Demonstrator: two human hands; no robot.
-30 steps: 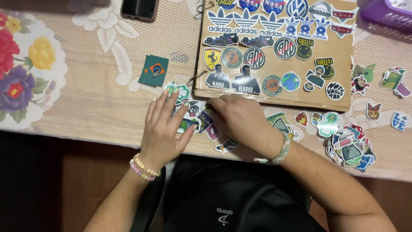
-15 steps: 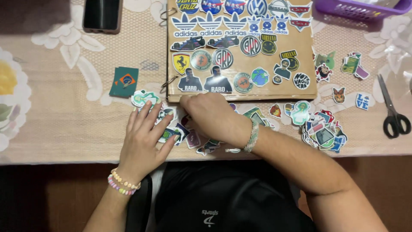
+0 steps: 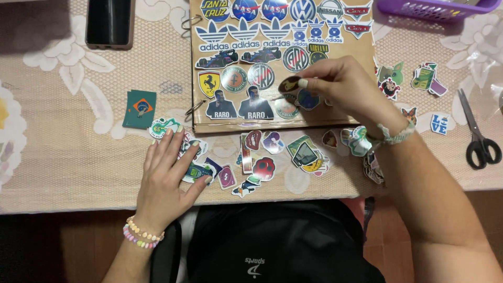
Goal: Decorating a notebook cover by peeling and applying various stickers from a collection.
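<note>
- As I am watching through the head camera, the right hand [image 3: 340, 84] is hovering over the brown sticker board [image 3: 209, 112], its thumb and forefinger pinching a small dark oval sticker [image 3: 290, 84] just above the board's surface.
- The pinched sticker is sitting near the board's middle, right of a round red-and-white emblem sticker [image 3: 261, 75] and just below a round black-and-white one [image 3: 296, 58].
- The left hand [image 3: 170, 175] is lying flat and open on the lace tablecloth [image 3: 63, 152], fingers spread, gripping nothing.
- Its fingertips are resting on loose stickers: I am seeing a teal one [image 3: 197, 172] under the forefinger and a round green-rimmed one [image 3: 160, 127] just beyond the little finger.
- More loose stickers are lying along the board's lower edge, among them a red roundish one [image 3: 263, 169] and a green-and-yellow one [image 3: 305, 154].
- A dark green square card [image 3: 140, 108] is lying left of the board, well apart from both hands.
- A black phone [image 3: 108, 23] is lying at the top left, black-handled scissors [image 3: 476, 136] at the far right, and a purple basket [image 3: 435, 7] at the top right.
- Beaded bracelets [image 3: 140, 233] are circling the left wrist; a woven band [image 3: 394, 135] is circling the right.
</note>
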